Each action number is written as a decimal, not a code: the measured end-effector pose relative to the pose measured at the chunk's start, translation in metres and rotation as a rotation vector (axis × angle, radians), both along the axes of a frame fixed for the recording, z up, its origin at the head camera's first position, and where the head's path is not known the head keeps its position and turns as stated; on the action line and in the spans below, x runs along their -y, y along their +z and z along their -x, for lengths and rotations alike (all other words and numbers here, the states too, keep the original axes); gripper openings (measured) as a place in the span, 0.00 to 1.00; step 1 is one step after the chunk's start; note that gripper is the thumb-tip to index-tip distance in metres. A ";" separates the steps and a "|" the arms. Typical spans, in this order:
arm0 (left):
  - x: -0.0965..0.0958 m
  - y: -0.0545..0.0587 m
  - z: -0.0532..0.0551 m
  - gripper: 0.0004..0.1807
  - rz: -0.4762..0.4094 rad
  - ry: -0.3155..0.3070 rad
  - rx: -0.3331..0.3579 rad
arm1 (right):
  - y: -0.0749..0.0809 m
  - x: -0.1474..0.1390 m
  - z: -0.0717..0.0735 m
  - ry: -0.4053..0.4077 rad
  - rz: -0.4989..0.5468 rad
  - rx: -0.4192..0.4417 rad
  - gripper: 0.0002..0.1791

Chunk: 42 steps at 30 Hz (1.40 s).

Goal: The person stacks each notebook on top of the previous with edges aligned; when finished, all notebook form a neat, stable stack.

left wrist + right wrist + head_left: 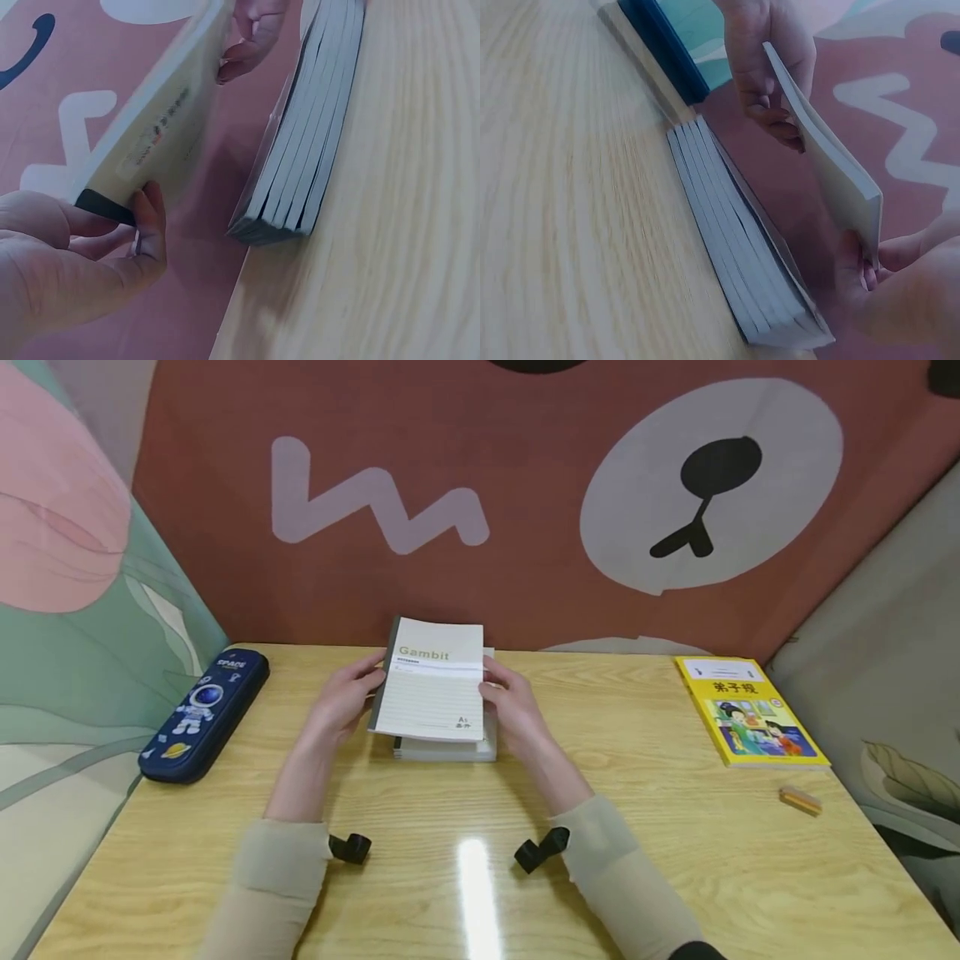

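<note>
A thin white notebook [429, 697] with a dark spine and "Gambit" on its cover is held up between both hands. My left hand [347, 697] pinches its spine edge; in the left wrist view the thumb and fingers [151, 225] lie on opposite faces. On the far side, my right hand [516, 706] pinches the other edge, as the right wrist view shows with the fingers [851, 262] against one cover. Below, apart from the raised notebook, a stack of several similar notebooks [446, 751] lies on the table, its page edges [315, 127] facing the left wrist camera.
A navy pencil case [204, 714] with an astronaut lies at the table's left edge. On the right lie a yellow picture-covered book [752, 712] and a small orange-brown object [800, 801], perhaps an eraser. A reddish patterned backdrop [525, 577] rises behind the wooden table [637, 843].
</note>
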<state>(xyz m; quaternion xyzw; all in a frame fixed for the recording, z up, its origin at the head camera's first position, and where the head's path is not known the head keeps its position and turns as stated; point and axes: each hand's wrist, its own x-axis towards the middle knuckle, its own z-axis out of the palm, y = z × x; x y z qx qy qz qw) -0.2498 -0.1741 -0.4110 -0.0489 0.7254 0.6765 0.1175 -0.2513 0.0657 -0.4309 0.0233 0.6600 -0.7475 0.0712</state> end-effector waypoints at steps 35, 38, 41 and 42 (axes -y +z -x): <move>-0.018 -0.016 0.000 0.28 0.113 -0.017 -0.060 | -0.011 -0.027 0.006 0.029 -0.086 0.016 0.32; -0.018 -0.018 0.001 0.28 0.152 -0.021 -0.054 | -0.013 -0.027 0.006 0.020 -0.107 0.018 0.30; -0.018 -0.020 0.002 0.29 0.184 -0.019 -0.053 | -0.013 -0.027 0.007 0.015 -0.122 0.018 0.30; -0.018 -0.021 0.002 0.29 0.192 -0.017 -0.053 | -0.014 -0.027 0.007 0.014 -0.127 0.020 0.29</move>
